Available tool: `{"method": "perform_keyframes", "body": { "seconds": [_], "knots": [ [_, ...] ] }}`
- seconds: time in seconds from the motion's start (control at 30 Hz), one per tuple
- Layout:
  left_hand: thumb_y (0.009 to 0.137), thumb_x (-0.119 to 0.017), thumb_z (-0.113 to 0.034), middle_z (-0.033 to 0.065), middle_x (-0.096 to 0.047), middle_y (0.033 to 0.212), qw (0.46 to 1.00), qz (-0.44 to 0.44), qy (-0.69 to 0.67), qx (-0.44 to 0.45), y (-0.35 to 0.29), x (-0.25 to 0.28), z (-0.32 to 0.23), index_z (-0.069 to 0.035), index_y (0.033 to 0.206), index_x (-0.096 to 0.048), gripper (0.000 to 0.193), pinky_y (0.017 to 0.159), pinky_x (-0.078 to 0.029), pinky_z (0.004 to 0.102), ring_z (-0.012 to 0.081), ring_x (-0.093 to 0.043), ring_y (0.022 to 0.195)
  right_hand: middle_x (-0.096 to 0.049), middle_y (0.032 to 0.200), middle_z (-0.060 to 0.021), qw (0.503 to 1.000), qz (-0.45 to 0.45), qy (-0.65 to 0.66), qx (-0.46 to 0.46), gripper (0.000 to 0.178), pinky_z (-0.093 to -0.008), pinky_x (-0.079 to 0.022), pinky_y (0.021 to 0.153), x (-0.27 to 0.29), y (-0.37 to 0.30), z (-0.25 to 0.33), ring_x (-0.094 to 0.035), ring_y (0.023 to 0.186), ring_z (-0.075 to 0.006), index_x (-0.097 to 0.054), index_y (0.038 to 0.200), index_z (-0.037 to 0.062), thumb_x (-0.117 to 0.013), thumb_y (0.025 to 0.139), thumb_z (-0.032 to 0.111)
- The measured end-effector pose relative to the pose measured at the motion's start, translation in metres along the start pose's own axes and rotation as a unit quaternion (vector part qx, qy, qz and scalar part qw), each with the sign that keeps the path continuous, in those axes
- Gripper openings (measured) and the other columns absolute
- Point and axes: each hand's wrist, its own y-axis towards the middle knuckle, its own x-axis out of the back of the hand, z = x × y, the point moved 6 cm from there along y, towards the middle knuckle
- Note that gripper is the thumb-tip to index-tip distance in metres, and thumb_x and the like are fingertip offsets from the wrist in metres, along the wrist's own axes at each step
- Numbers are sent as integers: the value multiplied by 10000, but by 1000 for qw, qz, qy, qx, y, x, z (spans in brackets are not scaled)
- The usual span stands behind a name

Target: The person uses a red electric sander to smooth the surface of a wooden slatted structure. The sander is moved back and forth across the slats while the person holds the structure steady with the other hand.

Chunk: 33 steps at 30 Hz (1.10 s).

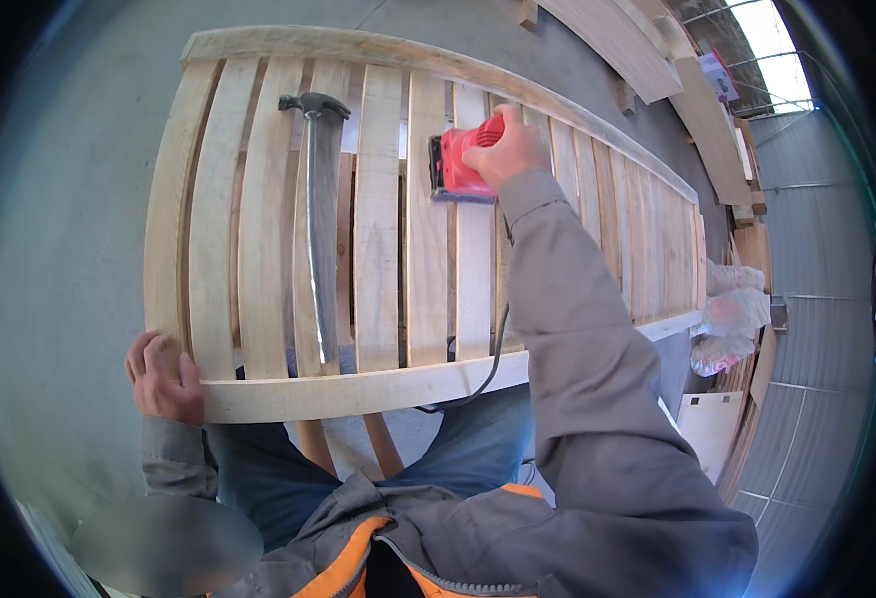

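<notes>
A slatted wooden frame (378,199) lies in front of me, with pale slats running between two long side rails. My right hand (516,149) is wrapped round a red electric sander (470,159), whose dark sanding pad rests on the slats right of the middle. My left hand (167,377) grips the near left corner of the frame, its fingers curled over the end of the near rail (358,395). Between my hands a claw hammer (315,219) lies along the slats, its dark head toward the far rail.
The sander's black cord (493,369) hangs over the near rail beside my legs. Long wooden boards (617,45) lie beyond the frame at the far right. Plastic-wrapped bundles (732,304) stand past the frame's right end, near a corrugated metal wall (822,299).
</notes>
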Motion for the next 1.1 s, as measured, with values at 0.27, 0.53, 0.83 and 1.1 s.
{"method": "perform_keyframes", "body": {
  "seconds": [0.27,0.53,0.83,1.1],
  "knots": [
    [857,-697,-80,232,-604,1359,1000,0,0,3,1,2,-2,-15,1240,-639,393,1106,-456,521,452,-563,1266,-745,1245,-195,999,12,20,33,806,-425,-562,1026,-9,69,16,-709,1179,-361,-604,1420,97,-840,711,399],
    [880,-687,-96,212,-600,1376,1000,16,-13,9,1,3,-5,-29,1245,-637,375,1108,-458,510,435,-561,1285,-727,1289,-196,998,51,13,40,729,-427,-557,1044,-13,129,21,-705,1195,-361,-612,1382,138,-819,750,439],
    [872,-694,-80,216,-606,1360,1000,-1,-13,-1,3,4,-6,-33,1235,-638,370,1088,-469,517,438,-573,1260,-727,1265,-201,999,35,10,27,747,-427,-553,1040,-5,80,13,-698,1194,-371,-616,1368,73,-843,721,368],
    [864,-699,-68,220,-601,1364,1000,-1,-15,5,1,2,-4,-22,1229,-637,374,1106,-454,517,444,-563,1276,-727,1258,-211,999,30,7,13,777,-432,-552,1032,0,32,-1,-696,1198,-377,-602,1398,64,-847,709,326]
  ]
}}
